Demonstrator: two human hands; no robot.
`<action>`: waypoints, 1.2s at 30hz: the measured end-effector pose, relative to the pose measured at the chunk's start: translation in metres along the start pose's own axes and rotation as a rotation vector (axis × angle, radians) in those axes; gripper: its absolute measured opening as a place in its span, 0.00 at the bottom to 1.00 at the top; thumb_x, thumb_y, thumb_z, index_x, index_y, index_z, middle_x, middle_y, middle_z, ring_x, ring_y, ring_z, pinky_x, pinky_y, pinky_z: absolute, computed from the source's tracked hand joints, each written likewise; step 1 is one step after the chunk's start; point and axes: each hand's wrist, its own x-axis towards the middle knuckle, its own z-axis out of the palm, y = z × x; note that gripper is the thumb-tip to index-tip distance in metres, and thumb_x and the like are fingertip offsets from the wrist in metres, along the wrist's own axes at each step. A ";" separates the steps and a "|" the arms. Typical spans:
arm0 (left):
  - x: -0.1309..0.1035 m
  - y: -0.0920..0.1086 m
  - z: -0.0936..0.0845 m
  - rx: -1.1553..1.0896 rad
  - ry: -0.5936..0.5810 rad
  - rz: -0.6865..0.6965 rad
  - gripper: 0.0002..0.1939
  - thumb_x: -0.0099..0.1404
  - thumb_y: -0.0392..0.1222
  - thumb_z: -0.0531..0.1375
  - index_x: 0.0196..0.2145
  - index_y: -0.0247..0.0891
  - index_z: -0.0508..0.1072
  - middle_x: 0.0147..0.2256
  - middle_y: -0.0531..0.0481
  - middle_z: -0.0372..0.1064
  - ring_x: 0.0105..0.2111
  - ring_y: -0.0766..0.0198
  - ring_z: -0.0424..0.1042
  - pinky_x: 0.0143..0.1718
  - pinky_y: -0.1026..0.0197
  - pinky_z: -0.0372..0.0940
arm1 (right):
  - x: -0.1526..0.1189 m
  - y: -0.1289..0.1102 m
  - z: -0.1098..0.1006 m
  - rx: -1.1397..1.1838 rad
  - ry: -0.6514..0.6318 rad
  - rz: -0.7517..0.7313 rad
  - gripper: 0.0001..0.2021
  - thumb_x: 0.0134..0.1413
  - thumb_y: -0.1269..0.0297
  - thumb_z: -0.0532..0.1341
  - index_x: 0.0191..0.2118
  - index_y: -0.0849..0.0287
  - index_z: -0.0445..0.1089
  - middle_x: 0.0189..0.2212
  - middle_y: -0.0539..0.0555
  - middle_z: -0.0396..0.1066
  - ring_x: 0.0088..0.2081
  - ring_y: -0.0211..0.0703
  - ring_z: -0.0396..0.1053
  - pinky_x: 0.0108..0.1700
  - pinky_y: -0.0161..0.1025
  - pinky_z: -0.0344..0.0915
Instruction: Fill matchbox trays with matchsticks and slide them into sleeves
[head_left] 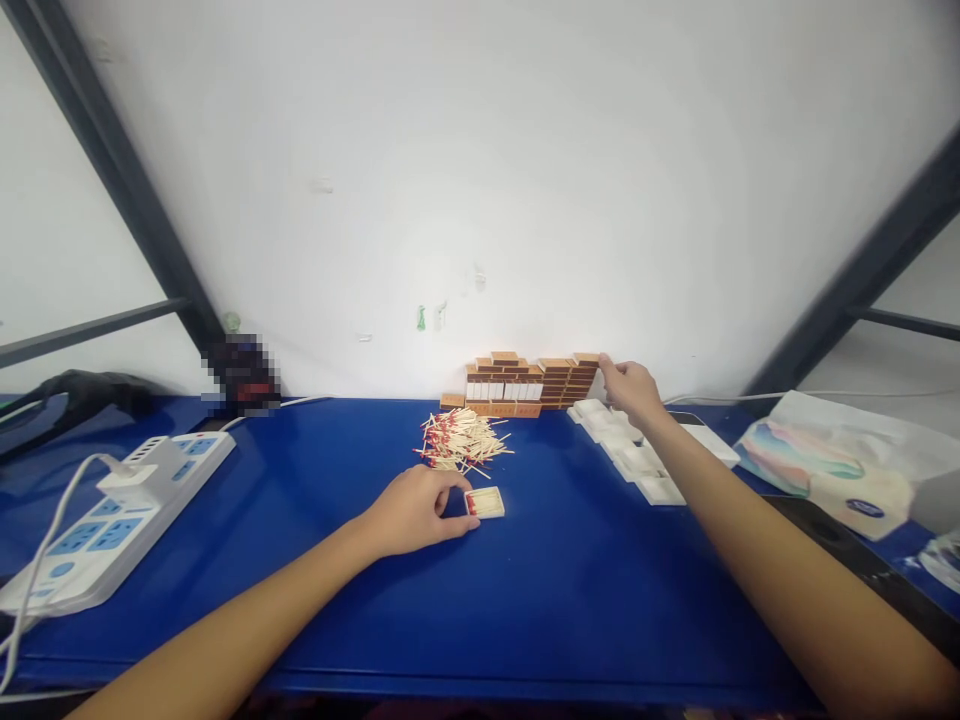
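Head view: two bare hands are handling matchboxes around a loose match heap (pixel 456 440) on a smooth blue tabletop (pixel 555 600).
Just in front of the match heap, the left hand (pixel 412 512) is pinching the left end of a shallow, rectangular white matchbox tray (pixel 491 516) between thumb and index finger; slim pale matches (pixel 487 502) with red heads are lying inside it. Behind and to the right of the heap, the right hand (pixel 631 388) is resting its fingertips against the right end of the uppermost flat, orange-topped matchbox (pixel 587 359) of a brick-like matchbox stack (pixel 566 388); whether they are pinching it, I cannot tell. Right of the heap, boxy white trays (pixel 628 460) are lying together.
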 end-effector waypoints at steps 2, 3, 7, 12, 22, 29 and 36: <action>0.001 -0.001 0.001 -0.003 0.005 -0.017 0.20 0.60 0.56 0.67 0.45 0.43 0.79 0.22 0.59 0.63 0.21 0.69 0.62 0.25 0.65 0.50 | 0.002 -0.003 0.003 0.117 -0.014 0.083 0.17 0.62 0.48 0.60 0.31 0.57 0.64 0.19 0.48 0.61 0.20 0.39 0.60 0.22 0.36 0.58; 0.001 -0.001 0.002 -0.007 0.009 -0.024 0.21 0.60 0.56 0.67 0.46 0.43 0.78 0.22 0.59 0.63 0.21 0.68 0.63 0.25 0.65 0.51 | 0.003 -0.005 0.005 0.182 -0.025 0.121 0.16 0.61 0.49 0.61 0.31 0.57 0.64 0.18 0.46 0.58 0.19 0.37 0.57 0.19 0.34 0.56; 0.003 -0.004 0.004 -0.016 0.008 -0.029 0.24 0.60 0.58 0.67 0.49 0.43 0.77 0.22 0.59 0.64 0.22 0.68 0.64 0.26 0.65 0.52 | 0.001 -0.008 0.006 0.406 -0.107 0.211 0.14 0.58 0.54 0.63 0.30 0.57 0.62 0.17 0.41 0.49 0.17 0.31 0.47 0.15 0.31 0.45; 0.001 -0.004 0.001 0.014 0.035 0.018 0.29 0.61 0.57 0.66 0.57 0.44 0.72 0.21 0.61 0.64 0.22 0.67 0.65 0.26 0.64 0.54 | -0.002 -0.014 -0.009 0.566 -0.106 0.245 0.14 0.55 0.58 0.64 0.28 0.56 0.59 0.16 0.39 0.44 0.16 0.29 0.41 0.14 0.29 0.41; 0.000 -0.003 -0.004 0.046 0.350 0.051 0.24 0.66 0.54 0.62 0.56 0.41 0.71 0.20 0.62 0.59 0.21 0.69 0.61 0.26 0.65 0.56 | -0.119 -0.059 -0.004 0.723 -0.415 0.104 0.20 0.49 0.51 0.70 0.28 0.55 0.60 0.18 0.40 0.49 0.17 0.30 0.45 0.15 0.30 0.41; 0.000 -0.003 -0.004 0.023 0.387 0.058 0.25 0.62 0.57 0.66 0.52 0.41 0.74 0.19 0.62 0.58 0.19 0.70 0.58 0.25 0.65 0.54 | -0.208 -0.071 0.038 0.586 -0.856 0.030 0.20 0.55 0.41 0.65 0.32 0.54 0.64 0.17 0.41 0.55 0.17 0.32 0.51 0.17 0.30 0.50; -0.001 -0.002 -0.001 -0.008 0.444 0.076 0.24 0.61 0.56 0.67 0.50 0.40 0.74 0.19 0.63 0.57 0.19 0.71 0.58 0.25 0.66 0.54 | -0.207 -0.073 0.030 0.610 -0.773 0.084 0.20 0.55 0.42 0.65 0.32 0.54 0.64 0.19 0.42 0.57 0.17 0.32 0.53 0.17 0.30 0.51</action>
